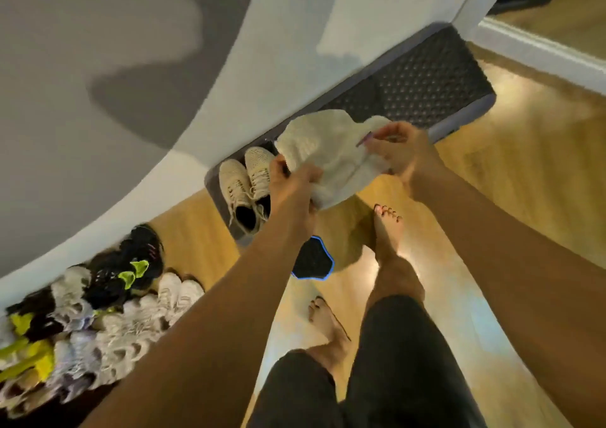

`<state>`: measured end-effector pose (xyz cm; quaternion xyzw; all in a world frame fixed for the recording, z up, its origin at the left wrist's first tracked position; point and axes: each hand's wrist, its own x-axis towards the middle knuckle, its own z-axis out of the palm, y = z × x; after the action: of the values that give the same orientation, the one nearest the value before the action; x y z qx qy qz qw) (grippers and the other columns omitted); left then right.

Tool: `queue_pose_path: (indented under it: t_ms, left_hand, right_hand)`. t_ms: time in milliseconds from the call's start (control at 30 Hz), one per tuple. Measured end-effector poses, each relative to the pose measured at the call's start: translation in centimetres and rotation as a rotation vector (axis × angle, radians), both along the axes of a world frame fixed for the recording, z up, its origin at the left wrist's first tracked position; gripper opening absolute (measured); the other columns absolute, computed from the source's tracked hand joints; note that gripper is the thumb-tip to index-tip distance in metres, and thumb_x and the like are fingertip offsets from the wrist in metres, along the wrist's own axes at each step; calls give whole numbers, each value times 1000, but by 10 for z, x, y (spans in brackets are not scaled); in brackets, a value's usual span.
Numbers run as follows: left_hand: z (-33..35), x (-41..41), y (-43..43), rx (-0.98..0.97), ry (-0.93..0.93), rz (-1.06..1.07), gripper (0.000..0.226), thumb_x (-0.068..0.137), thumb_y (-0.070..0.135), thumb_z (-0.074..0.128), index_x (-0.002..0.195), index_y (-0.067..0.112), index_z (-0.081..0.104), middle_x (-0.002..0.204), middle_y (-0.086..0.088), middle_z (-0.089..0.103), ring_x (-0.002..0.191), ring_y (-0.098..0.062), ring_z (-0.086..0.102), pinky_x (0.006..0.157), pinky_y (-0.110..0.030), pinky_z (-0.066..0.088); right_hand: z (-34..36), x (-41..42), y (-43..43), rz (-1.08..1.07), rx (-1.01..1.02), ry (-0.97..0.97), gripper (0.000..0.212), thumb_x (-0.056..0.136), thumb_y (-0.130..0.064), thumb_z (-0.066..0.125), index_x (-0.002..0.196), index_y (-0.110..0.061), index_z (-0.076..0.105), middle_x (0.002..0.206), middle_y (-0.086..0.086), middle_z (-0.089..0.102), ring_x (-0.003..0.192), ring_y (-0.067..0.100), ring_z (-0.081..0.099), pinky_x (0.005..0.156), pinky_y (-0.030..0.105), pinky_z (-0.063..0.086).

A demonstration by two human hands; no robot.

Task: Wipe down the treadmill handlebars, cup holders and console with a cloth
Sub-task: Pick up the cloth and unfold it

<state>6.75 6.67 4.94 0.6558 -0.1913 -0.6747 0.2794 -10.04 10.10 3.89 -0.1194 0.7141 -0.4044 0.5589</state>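
- Holds a cream-white fluffy cloth (323, 147) up in the air over the honey-coloured wooden floor (508, 171), touching nothing below.
- Bunches its near edge in the curled fingers of the left hand (292, 186); pinches the opposite edge between thumb and fingers of the right hand (398, 153).
- Stands barefoot near a pair of beige mesh trainers (246, 181) on a dark perforated mat (426, 89).
- Shows no treadmill anywhere in view.
- Appears to be readying the cloth, with wiping not yet begun.
- Calls next, probably, for folding it into a pad and carrying it to the treadmill.
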Motion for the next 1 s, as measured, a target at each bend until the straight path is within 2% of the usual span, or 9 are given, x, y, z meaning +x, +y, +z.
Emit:
queue_pose_path:
  t_ms: [67,167,300,433,600,733,833,933,1000]
  left_hand:
    - [43,51,25,-75,54,29,59,83,-3,59,130,28,44,87,-1,70,84,-28,61,78,-56,53]
    - [104,130,72,-155,138,117,58,91,-4,52,135,34,43,85,-5,67,65,-23,58,52,-30,43]
    - [164,233,131,-251,171,314,57,93,-2,46,123,45,51,124,-8,65,90,-28,68,57,-33,53]
    - [205,334,197,-323,134,629,51,93,-1,45,135,28,49,117,-12,66,86,-27,67,63,-37,54]
    - [252,426,301,-427,109,1044,31,99,9,48,125,21,57,118,-12,67,97,-28,68,73,-41,57]
    - [274,479,410,-439,-19,1431,29,96,9,54,123,19,59,105,-8,71,86,-25,69,68,-38,56]
    - [282,504,493,-463,44,1595,29,98,16,53,126,12,58,104,-12,71,86,-27,69,65,-36,56]
    - [276,527,578,-555,168,1783,39,100,34,51,127,7,60,113,-15,71,101,-30,68,75,-38,58]
    - [269,548,635,-648,196,1852,49,102,45,41,127,8,60,116,-14,69,107,-31,66,82,-42,56]
  right_hand:
    - [50,42,12,41,-72,32,9,88,-15,69,94,-12,64,87,5,66,83,20,62,75,34,54]
    - [108,129,37,125,-129,-155,20,86,-23,73,101,-14,63,93,14,66,81,26,62,75,41,52]
    - [164,263,69,434,-118,-192,34,86,-20,72,118,-26,60,102,9,68,82,25,62,72,41,51]
    - [210,375,99,708,-179,-154,20,87,-7,62,98,-21,71,95,8,68,84,24,65,74,36,53]
    - [249,478,160,1217,-249,-137,19,91,-10,62,105,-18,70,101,6,71,91,22,69,84,35,56]
    - [263,550,240,1642,-412,-86,41,84,-15,73,123,-21,62,105,-3,66,96,7,62,81,25,52]
    - [270,595,321,1878,-541,-90,51,81,-15,75,128,-25,56,110,-6,64,96,3,59,78,19,49]
    - [274,637,398,2022,-686,-99,31,85,-18,72,111,-30,60,99,-14,65,94,6,63,74,12,47]
    - [276,669,445,2067,-782,-45,10,90,-26,66,96,-32,60,89,-17,66,89,9,65,73,20,49]
